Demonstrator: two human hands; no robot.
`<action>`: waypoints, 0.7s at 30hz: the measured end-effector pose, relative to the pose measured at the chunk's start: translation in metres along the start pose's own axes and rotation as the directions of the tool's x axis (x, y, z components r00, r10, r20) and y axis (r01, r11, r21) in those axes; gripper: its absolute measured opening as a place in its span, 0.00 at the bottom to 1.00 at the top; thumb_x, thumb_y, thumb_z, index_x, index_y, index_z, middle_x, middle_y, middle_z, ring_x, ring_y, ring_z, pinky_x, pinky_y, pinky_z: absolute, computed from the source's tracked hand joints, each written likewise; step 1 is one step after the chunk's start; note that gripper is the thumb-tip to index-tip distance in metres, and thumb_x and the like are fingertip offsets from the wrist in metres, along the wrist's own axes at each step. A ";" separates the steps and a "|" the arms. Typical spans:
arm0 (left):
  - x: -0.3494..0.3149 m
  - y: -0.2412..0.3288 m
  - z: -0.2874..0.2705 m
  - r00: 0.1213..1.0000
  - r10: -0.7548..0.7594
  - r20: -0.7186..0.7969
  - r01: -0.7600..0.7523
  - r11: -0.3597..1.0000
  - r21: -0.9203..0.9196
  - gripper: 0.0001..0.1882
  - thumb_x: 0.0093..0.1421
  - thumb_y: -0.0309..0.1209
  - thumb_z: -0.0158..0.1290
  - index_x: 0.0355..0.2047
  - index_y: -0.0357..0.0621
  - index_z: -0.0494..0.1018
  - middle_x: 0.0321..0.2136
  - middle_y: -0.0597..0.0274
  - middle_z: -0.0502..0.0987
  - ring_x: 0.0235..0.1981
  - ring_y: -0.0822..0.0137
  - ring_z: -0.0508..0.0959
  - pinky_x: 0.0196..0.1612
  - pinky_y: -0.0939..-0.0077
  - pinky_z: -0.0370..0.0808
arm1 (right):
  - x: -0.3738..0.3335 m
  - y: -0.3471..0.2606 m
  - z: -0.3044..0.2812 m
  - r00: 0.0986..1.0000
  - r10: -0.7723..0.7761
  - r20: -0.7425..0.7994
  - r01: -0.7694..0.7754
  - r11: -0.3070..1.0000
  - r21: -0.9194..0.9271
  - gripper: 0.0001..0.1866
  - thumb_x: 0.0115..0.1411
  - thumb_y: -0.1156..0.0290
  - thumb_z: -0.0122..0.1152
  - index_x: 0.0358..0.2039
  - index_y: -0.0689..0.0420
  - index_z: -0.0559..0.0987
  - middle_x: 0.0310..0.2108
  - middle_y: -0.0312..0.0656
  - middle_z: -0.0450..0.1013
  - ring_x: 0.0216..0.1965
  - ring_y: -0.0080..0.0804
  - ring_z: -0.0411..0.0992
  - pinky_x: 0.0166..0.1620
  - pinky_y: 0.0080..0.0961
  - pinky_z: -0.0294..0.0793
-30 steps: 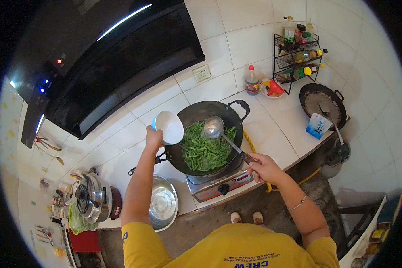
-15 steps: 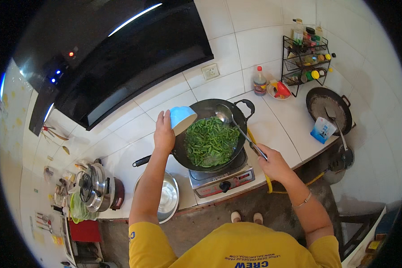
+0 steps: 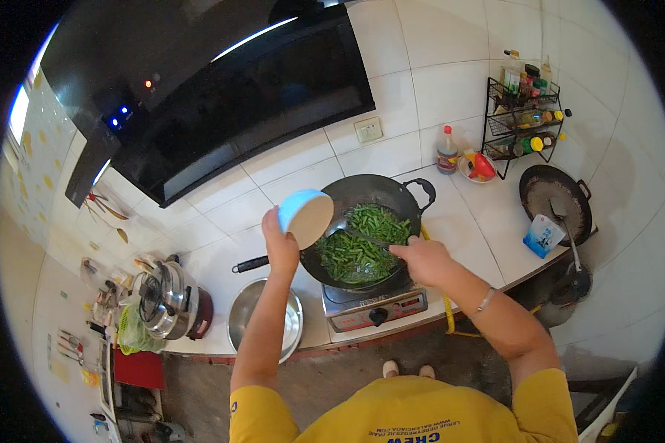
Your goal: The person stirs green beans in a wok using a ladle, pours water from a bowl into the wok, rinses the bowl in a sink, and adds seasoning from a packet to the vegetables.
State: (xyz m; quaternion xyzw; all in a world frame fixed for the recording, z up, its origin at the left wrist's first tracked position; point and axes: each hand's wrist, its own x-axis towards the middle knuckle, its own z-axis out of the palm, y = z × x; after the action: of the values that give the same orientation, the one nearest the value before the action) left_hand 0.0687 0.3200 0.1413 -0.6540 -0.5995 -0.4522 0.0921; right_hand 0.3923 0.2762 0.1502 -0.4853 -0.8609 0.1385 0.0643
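My left grip [image 3: 281,240] is closed on the rim and side of a light-blue bowl [image 3: 307,218], holding it tilted above the left part of the dark wok [image 3: 362,188], its pale inside turned toward the lower right. My right grip [image 3: 425,261] is wrapped around the handle of a metal ladle [image 3: 358,234], whose head sits at the left side of the cut green beans [image 3: 362,255] spread in the wok. The wok stands on a gas stove [image 3: 377,310] at the front of the white-tiled table [image 3: 458,214], its long black handle pointing left. A metal basin [image 3: 238,317] lies partly behind my left forearm, with a lidded steel pot [image 3: 171,301] farther left. Near the wall, a red-capped bottle [image 3: 447,152] stands beside a small bowl [image 3: 467,171] and a black wire rack [image 3: 489,118] of bottles; at the far right is another dark pan [image 3: 569,188], a blue-and-white packet [image 3: 544,236] against its near side.
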 end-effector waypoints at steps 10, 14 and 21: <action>-0.052 0.017 -0.023 0.301 -0.673 0.676 0.600 -0.417 -0.683 0.30 0.52 0.22 0.41 0.58 0.33 0.51 0.55 0.38 0.59 0.55 0.37 0.64 0.52 0.37 0.69 | -0.092 0.013 -0.129 0.996 -0.085 0.037 0.091 0.971 -0.221 0.19 0.54 0.74 0.50 0.46 0.45 0.77 0.28 0.46 0.72 0.32 0.46 0.74 0.34 0.41 0.74; -0.080 0.031 -0.043 0.288 -0.702 0.651 0.521 -0.456 -0.722 0.30 0.54 0.25 0.43 0.58 0.35 0.52 0.56 0.42 0.59 0.55 0.42 0.65 0.54 0.43 0.69 | -0.079 0.008 -0.115 0.984 -0.058 0.170 0.102 0.960 -0.262 0.19 0.53 0.73 0.50 0.46 0.46 0.77 0.26 0.47 0.75 0.33 0.47 0.75 0.35 0.42 0.74; -0.150 0.054 -0.093 0.277 -0.796 0.538 0.453 -0.386 -0.804 0.28 0.54 0.31 0.47 0.55 0.37 0.57 0.51 0.44 0.64 0.52 0.47 0.69 0.51 0.48 0.72 | -0.026 0.044 -0.064 0.994 -0.055 -0.096 0.042 0.991 -0.129 0.20 0.54 0.73 0.50 0.48 0.48 0.75 0.30 0.51 0.74 0.34 0.48 0.74 0.36 0.44 0.74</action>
State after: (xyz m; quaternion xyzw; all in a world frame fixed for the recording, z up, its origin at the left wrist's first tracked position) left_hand 0.0899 0.1396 0.1123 0.0108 -0.4208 -0.7461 -0.5160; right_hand 0.4572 0.2872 0.1985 -0.4737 -0.8752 0.0576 0.0793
